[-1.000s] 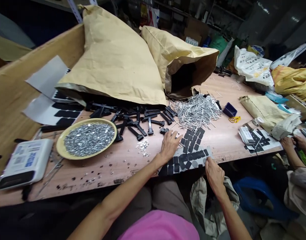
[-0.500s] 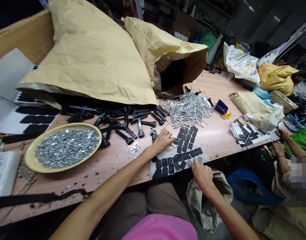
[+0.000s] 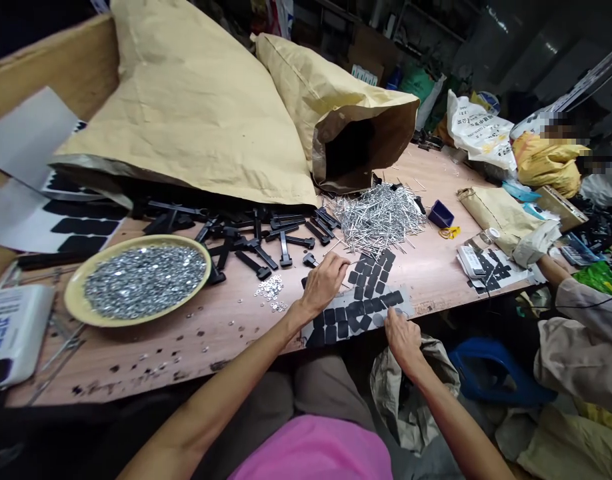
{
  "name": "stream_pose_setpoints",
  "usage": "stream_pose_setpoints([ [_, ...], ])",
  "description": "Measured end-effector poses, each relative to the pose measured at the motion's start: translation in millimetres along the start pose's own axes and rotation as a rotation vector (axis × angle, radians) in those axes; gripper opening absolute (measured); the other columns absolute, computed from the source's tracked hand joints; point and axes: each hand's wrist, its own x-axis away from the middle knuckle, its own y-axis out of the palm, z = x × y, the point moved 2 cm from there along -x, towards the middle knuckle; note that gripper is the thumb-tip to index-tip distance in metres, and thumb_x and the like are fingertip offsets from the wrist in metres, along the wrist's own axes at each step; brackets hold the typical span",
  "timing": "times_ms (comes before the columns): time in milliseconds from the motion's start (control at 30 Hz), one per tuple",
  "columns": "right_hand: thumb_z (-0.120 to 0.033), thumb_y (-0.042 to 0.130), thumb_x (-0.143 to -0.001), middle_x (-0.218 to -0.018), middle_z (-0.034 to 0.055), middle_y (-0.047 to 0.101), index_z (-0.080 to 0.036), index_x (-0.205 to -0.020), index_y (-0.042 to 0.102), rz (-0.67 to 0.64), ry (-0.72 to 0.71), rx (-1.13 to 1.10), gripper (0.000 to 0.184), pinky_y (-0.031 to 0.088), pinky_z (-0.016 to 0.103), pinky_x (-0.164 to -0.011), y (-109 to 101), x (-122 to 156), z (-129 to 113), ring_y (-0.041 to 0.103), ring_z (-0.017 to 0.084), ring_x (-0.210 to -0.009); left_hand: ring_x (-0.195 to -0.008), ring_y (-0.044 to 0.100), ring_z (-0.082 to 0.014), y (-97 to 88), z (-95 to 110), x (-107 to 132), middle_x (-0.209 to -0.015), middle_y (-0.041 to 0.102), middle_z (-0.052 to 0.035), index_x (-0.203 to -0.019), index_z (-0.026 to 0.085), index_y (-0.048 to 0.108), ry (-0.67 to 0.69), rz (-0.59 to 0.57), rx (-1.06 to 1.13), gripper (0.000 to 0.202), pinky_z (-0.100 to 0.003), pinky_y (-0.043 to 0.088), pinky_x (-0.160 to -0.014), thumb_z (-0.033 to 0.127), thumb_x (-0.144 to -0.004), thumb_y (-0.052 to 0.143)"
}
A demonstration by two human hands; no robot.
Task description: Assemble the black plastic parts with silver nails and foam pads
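Observation:
My left hand (image 3: 326, 285) is over the table's front part, its fingers curled and pinched together. Whatever lies between them is too small to make out. Beneath and beside it is a pale sheet (image 3: 405, 303) bearing rows of black rounded pads (image 3: 356, 309). At the sheet's right end my right hand (image 3: 403, 337) is closed, thumb and fingers pressed together; any item in that pinch is hidden. More black pads (image 3: 371, 275) lie just beyond the sheet, below a heap of thin metal pins (image 3: 379, 217). Black plastic T-shaped parts (image 3: 285, 250) are strewn left of the pins.
A yellow bowl (image 3: 72, 300) of small metal pieces stands at left, with loose washers (image 3: 270, 288) nearby. Large paper sacks (image 3: 196, 113) lie behind. A small blue box (image 3: 441, 213) sits right of the pins. Below the edge hangs an open sack (image 3: 386, 393). Another person's sleeve (image 3: 586, 327) shows at right.
My left hand has gone from lying stretched out to curled and pinching, slightly higher. My right hand remains by the sheet's right end. The co-worker at right has shifted posture.

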Motion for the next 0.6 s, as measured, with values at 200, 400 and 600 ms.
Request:
stream_pose_setpoints([
  [200,-0.025,0.031,-0.095,-0.089,0.0112,0.069,-0.02,-0.108,0.057,0.013,0.054,-0.014,0.029,0.046,0.028,-0.061,-10,-5,8,0.069,0.023,-0.08,-0.083,0.06,-0.0164,-11.1,4,15,-0.088,0.062,-0.003,-0.085,0.019,0.061,-0.167,0.033,0.249,0.014,-0.026,0.046,-0.072,0.021,-0.085,0.048],
  [400,-0.02,0.031,-0.094,-0.089,0.012,0.067,-0.018,-0.105,0.057,0.018,0.039,0.006,0.028,0.043,0.025,-0.059,-7,14,-7,0.068,0.02,-0.079,-0.08,0.059,-0.0167,-16.6,9,29,-0.084,0.061,-0.0038,-0.081,0.018,0.062,-0.251,0.058,0.331,0.015,-0.027,0.045,-0.071,0.024,-0.082,0.048],
  [600,-0.029,0.032,-0.095,-0.085,0.005,0.068,-0.023,-0.103,0.056,0.087,-0.075,-0.004,0.026,0.032,0.021,-0.048,6,46,-26,0.068,0.016,-0.067,-0.07,0.058,-0.0148,-17.9,10,40,-0.079,0.061,-0.0027,-0.076,0.018,0.063,-0.408,0.027,0.51,0.016,-0.025,0.044,-0.064,0.028,-0.076,0.051],
])
